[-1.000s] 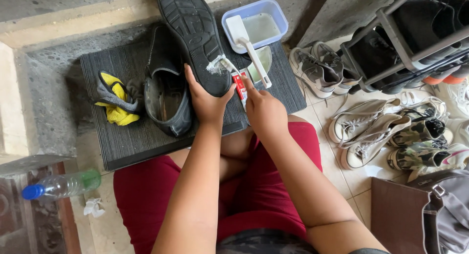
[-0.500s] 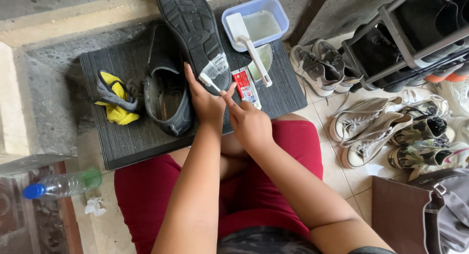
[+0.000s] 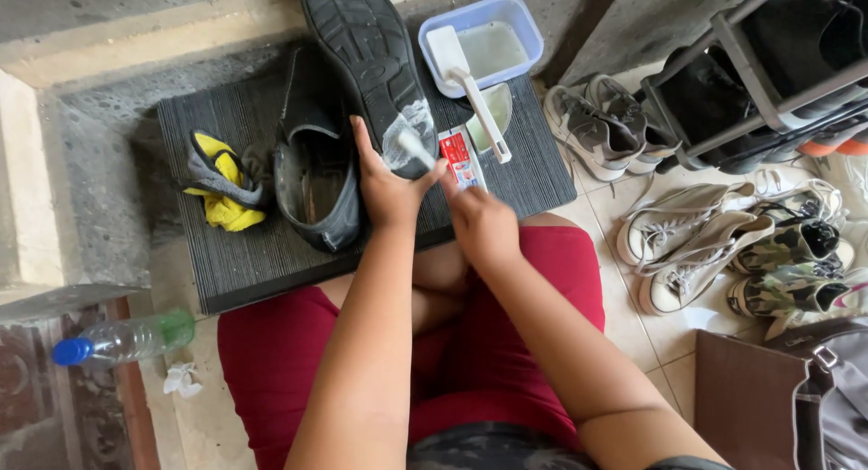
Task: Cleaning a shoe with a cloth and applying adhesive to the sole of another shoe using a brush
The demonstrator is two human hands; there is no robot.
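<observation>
My left hand grips the heel end of a black shoe held sole-up over a dark ribbed mat. A white smear of paste sits on the sole near my fingers. My right hand is just right of it, lower, with its fingers closed on the near end of a red and white tube that rests on the mat. The second black shoe lies on the mat to the left of my left hand, opening up.
A yellow and grey cloth lies at the mat's left. A blue tub of water with a white brush stands at the back. Sneakers and a shoe rack fill the right; a plastic bottle lies lower left.
My right hand has drawn the tube away from the sole and lowered it onto the mat. The left hand keeps the shoe in place; paste now shows on the sole.
</observation>
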